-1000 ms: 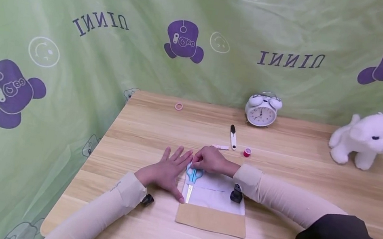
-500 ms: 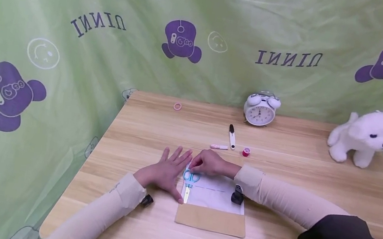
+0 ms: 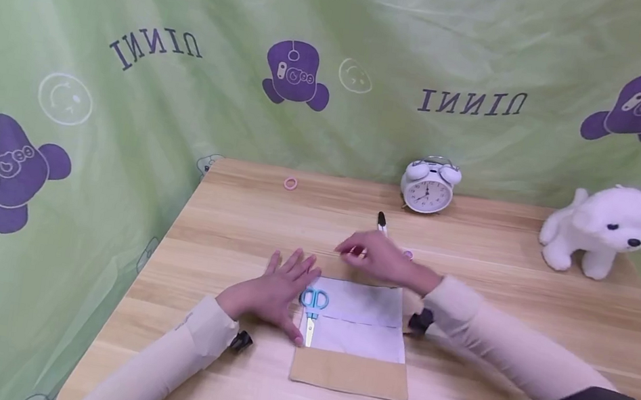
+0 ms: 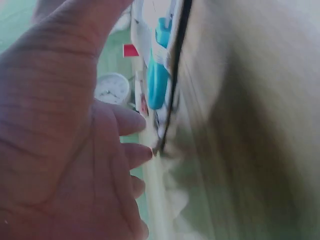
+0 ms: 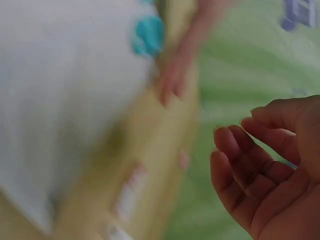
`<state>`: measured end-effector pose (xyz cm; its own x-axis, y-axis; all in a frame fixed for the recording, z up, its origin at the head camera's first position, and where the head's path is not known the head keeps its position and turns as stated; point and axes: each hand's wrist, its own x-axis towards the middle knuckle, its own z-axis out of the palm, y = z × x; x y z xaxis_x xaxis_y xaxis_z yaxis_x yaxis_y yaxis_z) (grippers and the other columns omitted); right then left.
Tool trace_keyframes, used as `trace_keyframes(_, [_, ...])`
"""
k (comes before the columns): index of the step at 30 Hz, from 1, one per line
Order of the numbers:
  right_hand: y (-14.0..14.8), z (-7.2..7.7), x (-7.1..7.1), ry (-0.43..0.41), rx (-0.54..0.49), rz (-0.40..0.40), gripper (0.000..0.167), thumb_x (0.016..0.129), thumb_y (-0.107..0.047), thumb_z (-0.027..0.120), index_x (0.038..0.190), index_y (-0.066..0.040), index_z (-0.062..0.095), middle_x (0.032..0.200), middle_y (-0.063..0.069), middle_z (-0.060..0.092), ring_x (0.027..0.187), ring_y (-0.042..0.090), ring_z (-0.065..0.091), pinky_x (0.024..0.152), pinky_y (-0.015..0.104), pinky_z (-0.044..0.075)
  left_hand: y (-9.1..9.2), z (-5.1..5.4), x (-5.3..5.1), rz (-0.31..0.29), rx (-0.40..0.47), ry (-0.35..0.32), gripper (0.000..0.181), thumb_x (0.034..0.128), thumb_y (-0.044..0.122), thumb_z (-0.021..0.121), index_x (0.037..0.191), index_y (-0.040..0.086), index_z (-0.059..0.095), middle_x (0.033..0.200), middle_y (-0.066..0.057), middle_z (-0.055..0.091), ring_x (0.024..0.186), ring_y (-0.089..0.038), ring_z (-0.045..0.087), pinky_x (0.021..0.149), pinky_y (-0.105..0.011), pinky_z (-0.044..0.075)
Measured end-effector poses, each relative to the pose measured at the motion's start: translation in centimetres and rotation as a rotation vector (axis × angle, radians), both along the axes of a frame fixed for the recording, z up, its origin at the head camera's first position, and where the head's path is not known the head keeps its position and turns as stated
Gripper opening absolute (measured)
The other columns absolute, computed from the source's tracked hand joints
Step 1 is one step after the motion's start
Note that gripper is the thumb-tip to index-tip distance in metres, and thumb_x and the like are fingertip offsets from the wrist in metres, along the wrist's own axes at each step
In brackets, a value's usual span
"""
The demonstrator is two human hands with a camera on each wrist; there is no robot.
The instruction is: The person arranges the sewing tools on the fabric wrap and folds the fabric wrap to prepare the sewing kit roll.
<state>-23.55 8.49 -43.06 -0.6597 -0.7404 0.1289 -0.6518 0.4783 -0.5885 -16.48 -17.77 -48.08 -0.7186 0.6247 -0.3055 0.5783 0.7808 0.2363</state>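
Scissors (image 3: 311,316) are lying lower centre, along the pouch's (image 3: 349,373) left side | left hand (image 3: 272,294) is resting spread beside them, gripping nothing | right hand (image 3: 383,258) is hovering at centre, released | risk: left thumb, dragging the edge, could be skewing the scissors

Low in your head view, the scissors (image 3: 312,316) show turquoise handles and a silvery blade; the pouch (image 3: 350,374) is white with a tan flap. Your sleeves (image 3: 520,354) are beige, the right one black at lower right. Your table (image 3: 232,215) is pale with wood grain; the curtain (image 3: 216,110), across the upper frame, is green, printed with purple figures and letters and white smileys. You have a white clock (image 3: 427,196) and, far right, a white dog (image 3: 605,230) with black nose.
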Motion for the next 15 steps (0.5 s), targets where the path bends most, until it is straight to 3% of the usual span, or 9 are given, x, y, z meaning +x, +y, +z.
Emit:
trace_keyframes(4, [4.6,3.8,-2.3,0.119,0.02,-0.157,0.017,0.092,-0.01,0.069,0.106,-0.004,0.076,0.097,0.011,0.077,0.079,0.019,0.07,0.07,0.031,0.059,0.6,0.2,0.1,-0.036,0.055,-0.001,0.138,0.0617,0.081,0.074,0.163,0.014,0.009,0.171,-0.01,-0.007,0.157,-0.037,-0.012,0.12,-0.069,-0.008])
trace_keyframes(7, [7.4,4.6,-4.0,0.14,0.113,-0.217,0.017,0.092,-0.009,0.069,0.106,-0.004,0.076,0.095,0.01,0.077,0.073,0.016,0.066,0.065,0.029,0.055,0.8,0.2,0.2,-0.05,0.037,0.011,0.137,0.0625,0.081,0.074,0.163,0.013,0.009,0.171,-0.007,-0.004,0.158,-0.033,-0.008,0.122,-0.067,-0.004])
trace_keyframes(11, [9.8,2.6,-5.2,0.133,0.218,-0.224,0.019,0.091,-0.011,0.069,0.107,-0.004,0.076,0.095,0.011,0.077,0.072,0.014,0.065,0.065,0.029,0.054,0.7,0.3,0.2,-0.048,0.007,0.027,0.137,0.0624,0.08,0.075,0.162,0.012,0.01,0.172,-0.005,0.0,0.159,-0.03,-0.003,0.124,-0.065,0.001])
trace_keyframes(15, [10.9,-0.4,-4.8,0.075,0.278,-0.182,0.024,0.09,-0.018,0.073,0.109,-0.003,0.074,0.099,0.012,0.077,0.08,0.017,0.069,0.071,0.033,0.058,0.7,0.2,0.2,-0.05,0.004,0.025,0.137,0.0625,0.081,0.074,0.162,0.012,0.011,0.172,-0.006,-0.001,0.159,-0.031,-0.003,0.123,-0.065,0.001])
